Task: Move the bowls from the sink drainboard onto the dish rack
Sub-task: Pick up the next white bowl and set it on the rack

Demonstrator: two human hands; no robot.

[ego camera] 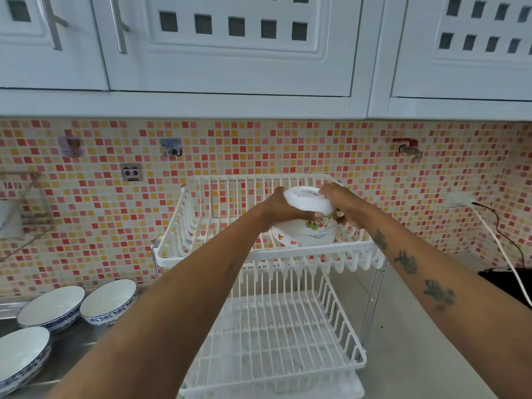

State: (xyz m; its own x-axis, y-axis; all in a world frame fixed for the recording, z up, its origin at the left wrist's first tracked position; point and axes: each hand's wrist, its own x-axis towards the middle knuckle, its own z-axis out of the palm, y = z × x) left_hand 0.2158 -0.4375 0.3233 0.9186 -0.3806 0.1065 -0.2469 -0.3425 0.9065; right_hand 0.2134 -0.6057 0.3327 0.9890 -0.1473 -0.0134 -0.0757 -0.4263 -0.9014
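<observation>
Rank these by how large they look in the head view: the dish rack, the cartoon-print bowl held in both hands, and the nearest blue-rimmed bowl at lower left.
1. Dish rack, by far the largest.
2 and 3. Blue-rimmed bowl looks wider than the cartoon-print bowl, but it is nearer the camera and cut off by the frame, so their true order is unsure.

We've got a white bowl (pixel 309 223) with little cartoon prints in green, red and orange on its side, sitting upside down in a plain white wire dish rack (pixel 267 254). Wall tiles (pixel 259 151) are a tiny mosaic of cream, yellow, orange, pink and red squares. Three more bowls (pixel 108 300) on the grey steel drainboard (pixel 74 341) are white inside with a blue floral pattern outside. Cabinets (pixel 230 53) up top are white with dark square cutouts. We can see dark tattoos on our right forearm (pixel 431 283).
</observation>
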